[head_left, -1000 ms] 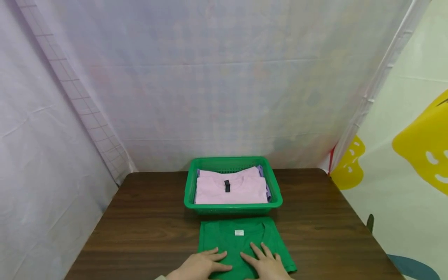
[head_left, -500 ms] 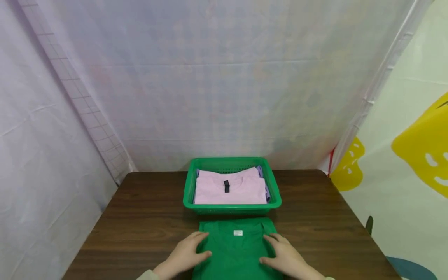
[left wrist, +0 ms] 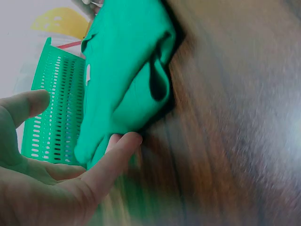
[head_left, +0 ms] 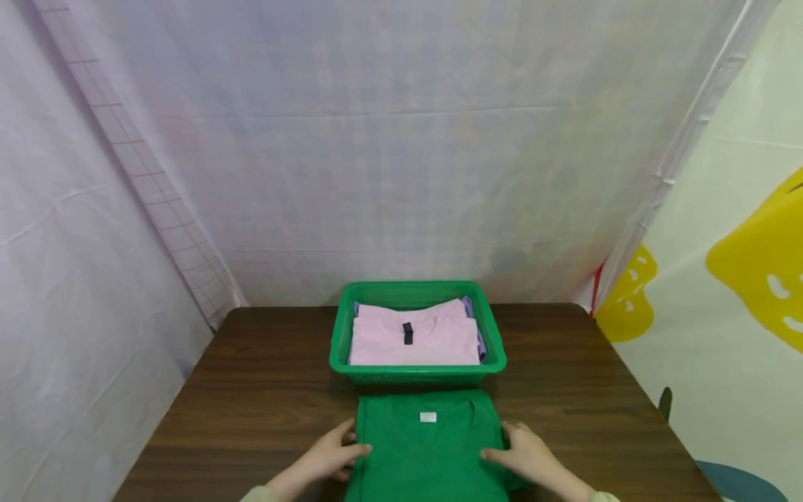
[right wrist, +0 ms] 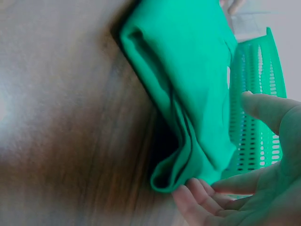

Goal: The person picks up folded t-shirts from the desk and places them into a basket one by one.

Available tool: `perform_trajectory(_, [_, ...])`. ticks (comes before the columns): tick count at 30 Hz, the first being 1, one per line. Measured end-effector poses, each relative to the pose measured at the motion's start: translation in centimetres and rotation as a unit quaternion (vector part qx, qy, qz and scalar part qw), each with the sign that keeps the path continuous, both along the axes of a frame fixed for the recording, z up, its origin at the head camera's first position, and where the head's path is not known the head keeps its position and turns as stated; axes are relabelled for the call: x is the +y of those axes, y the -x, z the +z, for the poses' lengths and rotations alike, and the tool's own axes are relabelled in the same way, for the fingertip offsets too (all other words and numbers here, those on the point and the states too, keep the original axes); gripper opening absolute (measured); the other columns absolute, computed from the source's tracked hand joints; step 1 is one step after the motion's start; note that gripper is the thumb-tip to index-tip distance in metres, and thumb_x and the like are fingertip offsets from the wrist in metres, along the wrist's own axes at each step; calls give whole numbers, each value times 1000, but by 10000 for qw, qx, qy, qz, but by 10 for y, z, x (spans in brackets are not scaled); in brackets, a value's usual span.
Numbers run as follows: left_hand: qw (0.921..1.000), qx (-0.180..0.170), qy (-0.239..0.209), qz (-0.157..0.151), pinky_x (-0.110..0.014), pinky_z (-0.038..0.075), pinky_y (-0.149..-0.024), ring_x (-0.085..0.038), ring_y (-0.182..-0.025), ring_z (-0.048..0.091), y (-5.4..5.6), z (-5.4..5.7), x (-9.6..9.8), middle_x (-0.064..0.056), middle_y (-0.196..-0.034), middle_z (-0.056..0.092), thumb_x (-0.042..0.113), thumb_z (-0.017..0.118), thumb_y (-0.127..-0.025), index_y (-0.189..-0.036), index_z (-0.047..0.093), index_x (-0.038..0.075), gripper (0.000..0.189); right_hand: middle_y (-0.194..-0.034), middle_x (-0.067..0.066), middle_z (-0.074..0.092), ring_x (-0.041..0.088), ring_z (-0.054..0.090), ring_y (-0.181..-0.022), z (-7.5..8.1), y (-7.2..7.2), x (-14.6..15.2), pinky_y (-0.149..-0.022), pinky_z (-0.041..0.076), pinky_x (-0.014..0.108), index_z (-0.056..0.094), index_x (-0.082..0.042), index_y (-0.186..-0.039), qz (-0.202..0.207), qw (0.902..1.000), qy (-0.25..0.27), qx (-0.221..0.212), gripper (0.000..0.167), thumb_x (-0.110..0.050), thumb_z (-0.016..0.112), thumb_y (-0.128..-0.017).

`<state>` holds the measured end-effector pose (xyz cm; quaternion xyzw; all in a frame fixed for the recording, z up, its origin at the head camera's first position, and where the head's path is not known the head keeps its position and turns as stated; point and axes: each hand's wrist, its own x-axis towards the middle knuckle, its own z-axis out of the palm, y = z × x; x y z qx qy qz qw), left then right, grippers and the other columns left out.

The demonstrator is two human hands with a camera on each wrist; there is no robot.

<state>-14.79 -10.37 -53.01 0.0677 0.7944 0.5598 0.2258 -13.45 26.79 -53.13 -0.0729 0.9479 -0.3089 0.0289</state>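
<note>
A folded green T-shirt (head_left: pixel 426 460) with a white neck label lies on the table at the front of the head view. At its left side is my left hand (head_left: pixel 326 457), thumb spread from the fingers. In the left wrist view the fingertips (left wrist: pixel 129 141) touch the shirt's folded edge while the thumb stands off above. My right hand (head_left: pixel 530 457) is at the opposite side; its fingers (right wrist: pixel 193 193) meet the layered edge in the right wrist view, thumb raised. Neither hand pinches the cloth.
Just beyond the shirt stands a green plastic basket (head_left: pixel 417 376) holding a folded pink shirt (head_left: pixel 414 348) with purple cloth (head_left: pixel 482 346) under it. The brown wooden table (head_left: pixel 263 397) ends against a pale curtain (head_left: pixel 376 174) at the back.
Both hands have moved from flat on the shirt's middle outward to its left and right sides. The shirt's right edge is drawn in, and the basket has stayed in place.
</note>
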Motion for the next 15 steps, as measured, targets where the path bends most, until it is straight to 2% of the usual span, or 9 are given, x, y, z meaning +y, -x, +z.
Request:
perform_trajectory(3, [9996, -152, -212, 86, -48, 57, -67, -32, -91, 62, -2, 0, 2, -38, -127, 46, 22, 62, -93, -143, 17, -20, 79, -90, 16, 68, 28, 63, -81, 1, 2, 4, -70, 54, 43, 62, 16, -110, 134, 9989, 399, -227, 57, -30, 76, -79])
perform_trajectory(5, [9988, -262, -382, 157, -48, 57, -67, -31, -92, 62, -2, 0, 2, -36, -126, 47, 21, 62, -93, -143, 15, -20, 80, -86, 15, 68, 23, 62, -76, 2, 4, 5, -66, 54, 39, 62, 17, -108, 168, 9969, 638, -438, 55, -28, 74, -81])
perform_trajectory(7, [9975, -372, -554, 210, -48, 56, -67, -32, -92, 62, -2, -1, 3, -34, -126, 48, 22, 61, -93, -143, 13, -20, 81, -87, 18, 68, 23, 62, -75, 2, 6, 5, -65, 55, 39, 60, 21, -109, 92, 9944, 792, -689, 58, -29, 73, -83])
perform_trajectory(9, [9963, -464, -687, 233, -47, 57, -66, -32, -92, 62, -2, -2, 4, -32, -126, 50, 22, 61, -93, -143, 13, -20, 81, -94, 23, 68, 26, 64, -79, 2, 7, 4, -67, 56, 41, 56, 25, -110, -17, 9928, 868, -825, 61, -28, 72, -83])
perform_trajectory(11, [9952, -562, -761, 243, -46, 56, -65, -31, -91, 62, -1, -3, 5, -31, -126, 50, 23, 60, -93, -143, 13, -20, 81, -97, 26, 66, 27, 65, -79, 2, 8, 2, -63, 56, 40, 56, 25, -110, -150, 9907, 975, -933, 61, -27, 72, -83])
perform_trajectory(15, [9940, -754, -752, 250, -44, 57, -64, -30, -89, 62, 2, -5, 5, -32, -127, 48, 26, 60, -93, -143, 19, -19, 79, -96, 22, 67, 25, 64, -79, -1, 12, 1, -59, 56, 38, 59, 21, -108, -260, 9852, 1248, -1145, 54, -25, 71, -83])
